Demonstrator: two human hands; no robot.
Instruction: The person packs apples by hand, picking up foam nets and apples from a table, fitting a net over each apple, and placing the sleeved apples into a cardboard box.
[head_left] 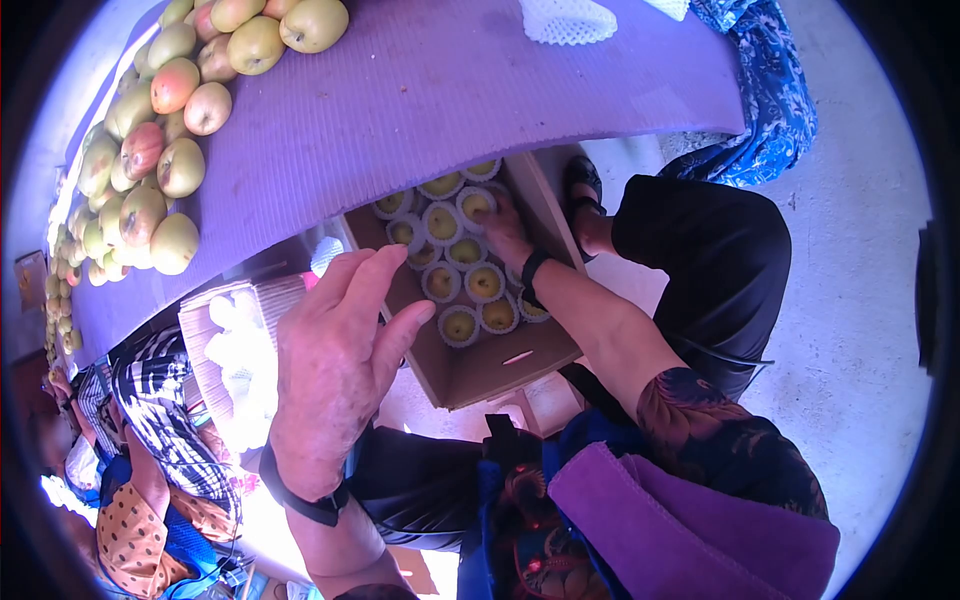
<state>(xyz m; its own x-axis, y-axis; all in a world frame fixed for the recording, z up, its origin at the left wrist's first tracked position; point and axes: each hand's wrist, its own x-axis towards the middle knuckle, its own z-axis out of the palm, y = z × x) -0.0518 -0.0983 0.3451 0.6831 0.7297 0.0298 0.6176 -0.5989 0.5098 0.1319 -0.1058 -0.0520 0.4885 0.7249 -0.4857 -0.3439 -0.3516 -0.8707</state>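
Observation:
My left hand (335,360) is raised in front of the cardboard box (490,385), its fingers stretched out and the thumb apart, holding nothing. Inside the box stand several yellow-green apples (485,283), each in a white foam net. My right hand (508,238) reaches into the box along its right side. Its fingers are closed at an apple in a foam net (476,206) near the far end; some of the fingertips are hidden. The far end of the box lies under the edge of the purple-covered table (420,90).
Piled apples (180,168) cover the table's left side. A white foam net (568,20) lies at its far edge. On the left, an open carton (205,320) holds white foam nets (240,350). Another person's spotted garment (132,535) shows at lower left. Blue patterned cloth (770,90) hangs at right.

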